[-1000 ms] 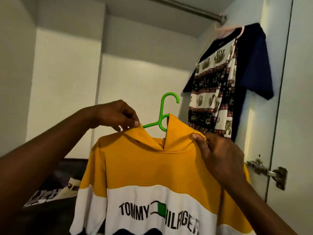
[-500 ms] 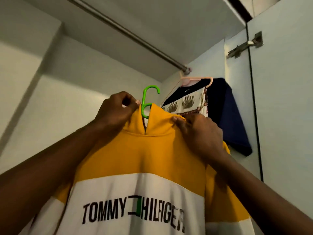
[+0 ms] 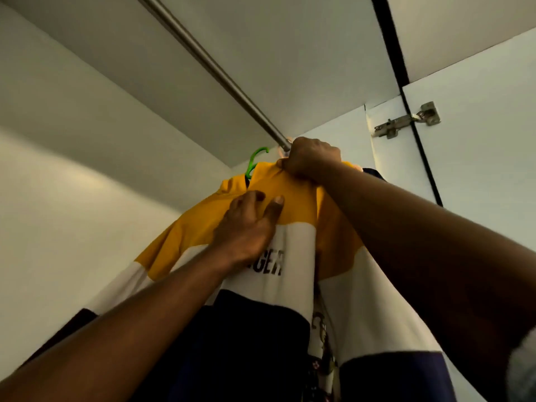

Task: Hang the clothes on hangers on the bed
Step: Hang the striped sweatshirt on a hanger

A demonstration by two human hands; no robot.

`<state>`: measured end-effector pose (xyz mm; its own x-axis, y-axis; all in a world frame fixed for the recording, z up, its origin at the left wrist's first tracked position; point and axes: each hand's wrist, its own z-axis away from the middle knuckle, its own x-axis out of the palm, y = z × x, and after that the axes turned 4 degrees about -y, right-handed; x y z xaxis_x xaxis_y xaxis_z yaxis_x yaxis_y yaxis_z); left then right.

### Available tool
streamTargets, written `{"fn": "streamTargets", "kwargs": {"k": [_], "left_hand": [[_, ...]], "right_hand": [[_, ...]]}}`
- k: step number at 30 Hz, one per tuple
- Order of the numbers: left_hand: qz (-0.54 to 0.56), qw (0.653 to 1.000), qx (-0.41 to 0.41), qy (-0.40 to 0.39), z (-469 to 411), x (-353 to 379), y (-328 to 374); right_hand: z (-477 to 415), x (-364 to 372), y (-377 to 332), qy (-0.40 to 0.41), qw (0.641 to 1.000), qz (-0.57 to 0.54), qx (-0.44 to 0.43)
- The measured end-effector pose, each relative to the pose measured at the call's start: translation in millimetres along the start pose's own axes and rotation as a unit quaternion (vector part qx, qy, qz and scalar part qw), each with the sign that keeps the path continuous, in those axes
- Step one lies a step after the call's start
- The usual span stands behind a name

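Observation:
A yellow, white and navy hoodie (image 3: 188, 227) hangs on a green hanger (image 3: 253, 161), raised high inside the wardrobe. The hanger's hook stands just below the metal rail (image 3: 214, 71), apart from it. My right hand (image 3: 311, 158) grips the hoodie's yellow shoulder fabric near the rail's right end. My left hand (image 3: 249, 224) lies flat on the hoodie's chest with fingers spread. The rest of the hanger is hidden under the fabric.
A patterned shirt (image 3: 322, 343) hangs behind the hoodie at the right, mostly hidden. The wardrobe door (image 3: 478, 169) with a metal hinge (image 3: 406, 120) stands open on the right. White wardrobe walls and the top panel close in above and to the left.
The hoodie has gone up and to the right toward the rail. My left hand let go of the collar and now lies on the chest. My right hand moved up to the shoulder.

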<state>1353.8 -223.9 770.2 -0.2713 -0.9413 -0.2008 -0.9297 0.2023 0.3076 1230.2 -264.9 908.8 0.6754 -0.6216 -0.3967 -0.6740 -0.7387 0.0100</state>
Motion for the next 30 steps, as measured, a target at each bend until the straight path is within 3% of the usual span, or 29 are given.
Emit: {"fn": "streamTargets", "kwargs": {"k": [9, 17, 21, 26, 30], "left_hand": [[0.067, 0.992, 0.091, -0.059, -14.9, 51.0, -21.1], [0.091, 0.984, 0.126, -0.087, 29.3, 73.5, -46.5], [0.046, 0.984, 0.134, -0.111, 63.2, 77.3, -51.6], [0.043, 0.987, 0.145, -0.044, 78.3, 78.5, -46.1], [-0.019, 0.974, 0.221, 0.045, 102.8, 80.6, -26.9]], "right_hand": [[-57.9, -3.0, -5.6, 0.106, 0.99, 0.083, 0.035], [-39.0, 0.6, 31.2, 0.12, 0.986, 0.109, 0.044], [-17.8, 8.1, 45.8, 0.134, 0.984, 0.117, 0.018], [37.5, 1.5, 78.5, 0.17, 0.979, 0.085, -0.076], [127.7, 1.5, 109.0, 0.163, 0.963, 0.124, -0.173]]}}
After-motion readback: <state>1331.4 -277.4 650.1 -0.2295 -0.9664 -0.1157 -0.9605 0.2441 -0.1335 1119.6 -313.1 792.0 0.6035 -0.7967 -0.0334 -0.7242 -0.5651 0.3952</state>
